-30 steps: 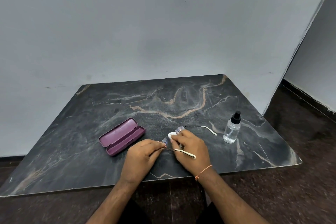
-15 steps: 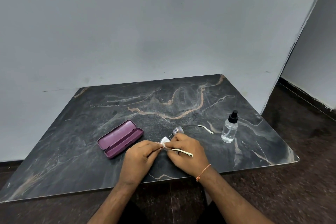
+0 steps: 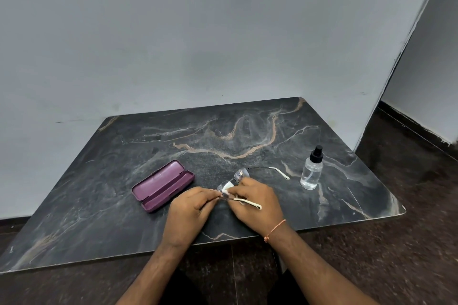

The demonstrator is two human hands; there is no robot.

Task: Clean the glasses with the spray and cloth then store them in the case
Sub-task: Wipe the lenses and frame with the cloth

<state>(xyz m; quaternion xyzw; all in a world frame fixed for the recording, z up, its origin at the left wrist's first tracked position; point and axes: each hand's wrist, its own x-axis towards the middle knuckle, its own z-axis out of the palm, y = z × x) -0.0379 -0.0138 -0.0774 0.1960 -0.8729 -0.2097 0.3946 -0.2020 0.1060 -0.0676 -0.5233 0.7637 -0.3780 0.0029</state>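
Rimless glasses [image 3: 241, 174] with white-tipped arms are held just above the dark marble table [image 3: 247, 136], near its front edge. My left hand [image 3: 189, 213] pinches the frame at the near lens. My right hand [image 3: 257, 202] presses a small white cloth [image 3: 226, 187] against that lens; most of the cloth is hidden by my fingers. One arm of the glasses crosses my right hand, the other sticks out to the right over the table. A purple glasses case [image 3: 162, 186] lies open to the left of my hands.
A clear spray bottle [image 3: 311, 169] with a black cap stands upright to the right, close to the free arm of the glasses. A grey wall rises behind the table. Dark floor lies to the right and in front.
My right hand has slid the cloth from the far lens toward the near lens, by my left fingertips. The far lens now shows uncovered. The view has shifted slightly.
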